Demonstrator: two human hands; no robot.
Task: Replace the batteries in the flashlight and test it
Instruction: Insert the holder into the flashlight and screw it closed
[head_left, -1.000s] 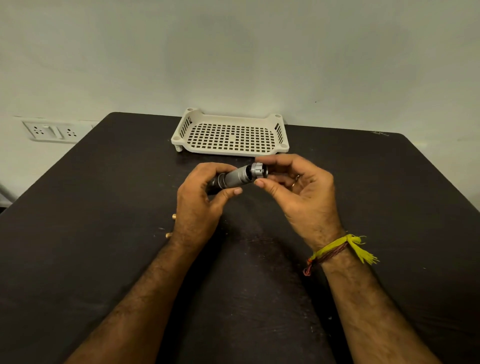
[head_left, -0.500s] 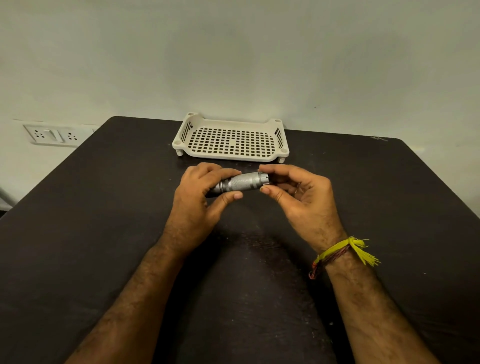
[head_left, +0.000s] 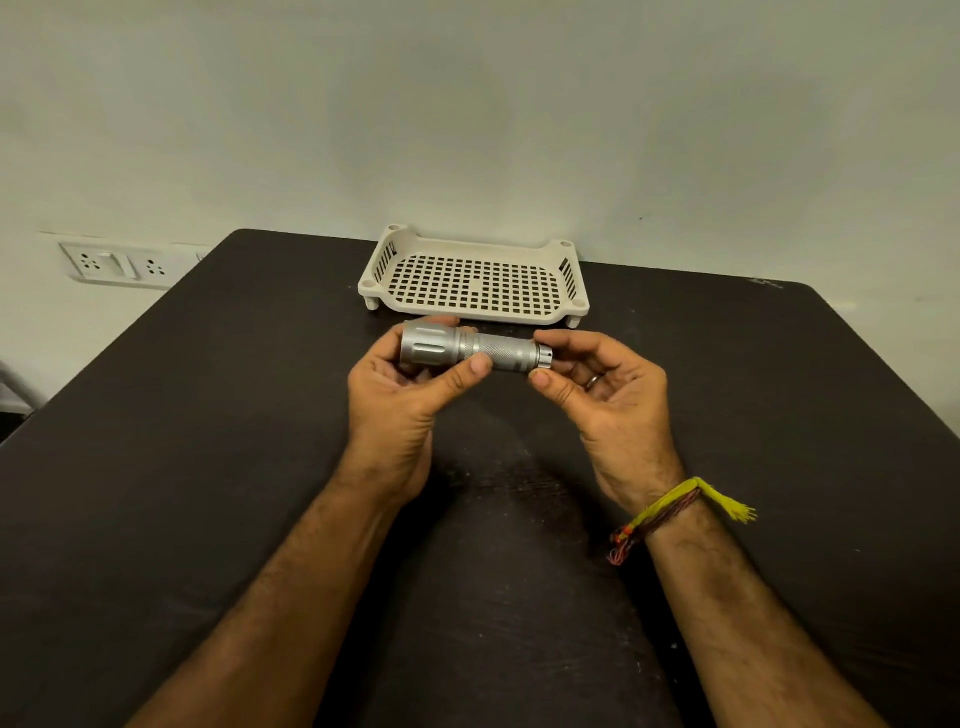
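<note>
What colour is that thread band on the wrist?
Yellow with reddish-brown strands, seen in the head view: thread band on the right wrist.

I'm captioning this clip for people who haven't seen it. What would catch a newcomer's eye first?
The silver flashlight, held level above the dark table: the left hand grips its wide head, the right hand pinches the tail end. Behind it a pale perforated tray sits at the table's far edge.
</note>
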